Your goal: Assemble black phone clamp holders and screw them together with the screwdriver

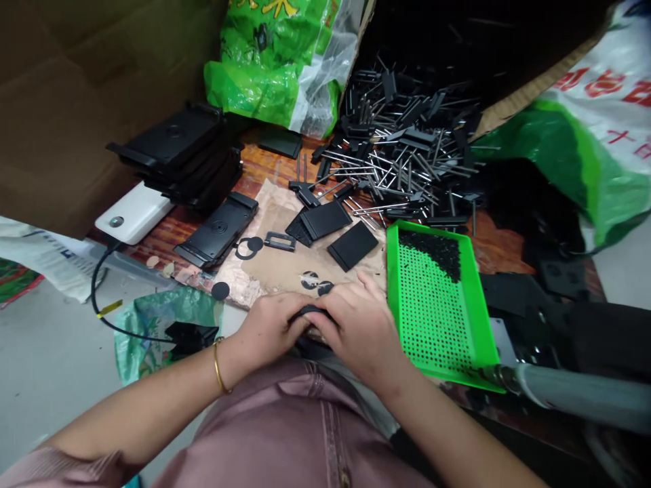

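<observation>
My left hand (pixel 274 325) and my right hand (pixel 356 325) are closed together on a dark part (pixel 311 310), which is mostly hidden by the fingers. They hold it at the near edge of a cardboard sheet (pixel 269 278). Just beyond them on the sheet lie black flat plates (pixel 353 245), a small black frame (pixel 279 241) and round black discs (pixel 220 291). Left of these, a black bracket (pixel 220 229) rests at the sheet's edge. A green perforated tray (pixel 432 312) with small black pieces (pixel 432 254) in one end stands right of my right hand.
A big heap of black parts with metal rods (pixel 397 163) lies at the back. Stacked black brackets (pixel 178 152) and a white device (pixel 135 213) with a cable stand left. A grey pole (pixel 584 393) reaches in from the right. Green bags (pixel 274 68) stand behind.
</observation>
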### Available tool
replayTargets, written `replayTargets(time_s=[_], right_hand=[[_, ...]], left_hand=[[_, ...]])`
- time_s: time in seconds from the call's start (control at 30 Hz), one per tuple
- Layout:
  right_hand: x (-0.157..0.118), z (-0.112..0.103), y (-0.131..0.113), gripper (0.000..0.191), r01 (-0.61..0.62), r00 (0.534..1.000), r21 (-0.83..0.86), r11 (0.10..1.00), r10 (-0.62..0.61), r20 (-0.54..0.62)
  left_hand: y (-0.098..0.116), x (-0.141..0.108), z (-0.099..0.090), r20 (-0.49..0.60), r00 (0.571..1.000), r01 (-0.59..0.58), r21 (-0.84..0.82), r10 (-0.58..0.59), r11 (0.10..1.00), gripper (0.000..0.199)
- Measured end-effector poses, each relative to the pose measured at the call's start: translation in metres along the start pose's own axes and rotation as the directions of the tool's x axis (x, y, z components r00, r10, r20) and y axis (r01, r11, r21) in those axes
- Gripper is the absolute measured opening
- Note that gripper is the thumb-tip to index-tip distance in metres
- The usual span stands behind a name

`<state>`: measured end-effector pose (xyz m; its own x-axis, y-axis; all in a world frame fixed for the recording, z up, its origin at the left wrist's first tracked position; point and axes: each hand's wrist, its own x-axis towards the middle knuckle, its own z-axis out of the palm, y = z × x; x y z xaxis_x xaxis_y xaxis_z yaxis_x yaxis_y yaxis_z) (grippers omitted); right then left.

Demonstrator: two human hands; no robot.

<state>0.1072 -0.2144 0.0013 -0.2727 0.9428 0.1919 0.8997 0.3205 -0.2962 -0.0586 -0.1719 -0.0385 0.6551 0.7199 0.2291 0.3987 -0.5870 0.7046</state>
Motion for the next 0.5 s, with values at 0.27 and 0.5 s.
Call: replayTargets(time_s=[0.27,0.5], right_hand=[[-0.025,-0.016,0.04,0.009,-0.072,0.997,0.11,0.991,0.073,-0.008],[-0.022,-0.007,0.043,0.011,0.002,0.99,0.238,0.971,0.032,-0.139]], left_hand=[[-0.007,-0.002,-0.016,-0.013,0.999,0.035,-0.032,-0.035,0.999,0.016],[-0.006,0.0,-0.018,-0.001,0.999,0.037,0.018,-0.037,0.999,0.016]])
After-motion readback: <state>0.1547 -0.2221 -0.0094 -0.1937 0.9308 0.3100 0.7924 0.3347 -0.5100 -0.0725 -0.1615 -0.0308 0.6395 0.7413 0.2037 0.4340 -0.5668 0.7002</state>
